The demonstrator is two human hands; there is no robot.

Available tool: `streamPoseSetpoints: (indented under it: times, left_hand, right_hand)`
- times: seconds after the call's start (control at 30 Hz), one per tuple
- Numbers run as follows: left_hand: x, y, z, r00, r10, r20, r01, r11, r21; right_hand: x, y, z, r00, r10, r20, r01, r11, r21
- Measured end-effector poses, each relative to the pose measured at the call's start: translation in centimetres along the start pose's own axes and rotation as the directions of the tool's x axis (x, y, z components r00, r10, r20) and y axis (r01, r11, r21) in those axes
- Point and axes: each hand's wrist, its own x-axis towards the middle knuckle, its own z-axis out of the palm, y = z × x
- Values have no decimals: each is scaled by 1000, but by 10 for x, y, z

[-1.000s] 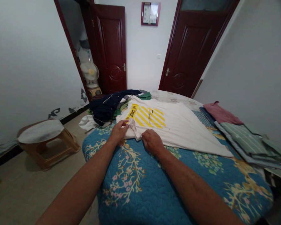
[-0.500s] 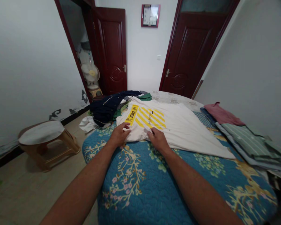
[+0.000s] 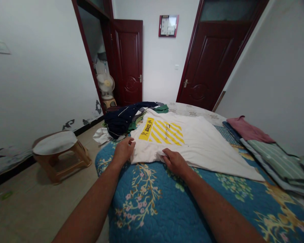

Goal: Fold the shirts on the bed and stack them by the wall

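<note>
Bare forearms (image 3: 91,199) outstretched, left hand (image 3: 123,150) loosely curled, right hand (image 3: 176,162) in a pinch.

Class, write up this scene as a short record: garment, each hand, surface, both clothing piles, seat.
Garment: white cloth shirt, spread out, with yellow striped print
Left hand: at shirt's left edge; grip unclear
Right hand: pinching bunched cloth at near edge
Surface: blue floral quilted cover
Left pile: loose navy and green clothes
Right pile: folded pink and green clothes
Seat: brown stool, pale oval top, on floor

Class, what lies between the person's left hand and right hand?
In the head view, the near edge of the white shirt lies between the left hand and the right hand.
</note>
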Motion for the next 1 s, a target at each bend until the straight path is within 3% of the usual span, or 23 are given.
streamPoseSetpoints:
  times: [0.07, 0.17, 0.3, 0.53, 0.67, 0.83, 1.0]
  left_hand:
    - [13, -4, -2, 990, -98, -105, 111, 985, 130]
    - [34, -5, 2, 983, -176, -58, 185, 951, 248]
    - [51, -1, 11, 983, -180, 33, 163, 942, 292]
    - [43, -12, 5, 973, -230, -11, 223, 932, 287]
    - [41, -12, 5, 977, -214, 4, 200, 920, 338]
    - [57, -12, 8, 972, -232, 37, 201, 901, 384]
    - [74, -14, 7, 959, -276, 58, 229, 881, 413]
  right_hand:
    - [0, -3, 1, 999, -40, -7, 39, 999, -6]
    - [-2, -6, 4, 995, -102, -10, 102, 995, -8]
    - [-5, -10, 4, 991, -130, 13, 130, 991, 0]
    - [-7, -17, -5, 986, -145, 86, 135, 984, 114]
    - [-7, -19, -8, 987, -146, 72, 136, 982, 131]
    - [-6, -23, -8, 982, -173, 79, 162, 978, 129]
    - [-8, -31, -9, 951, -257, 173, 227, 958, 175]
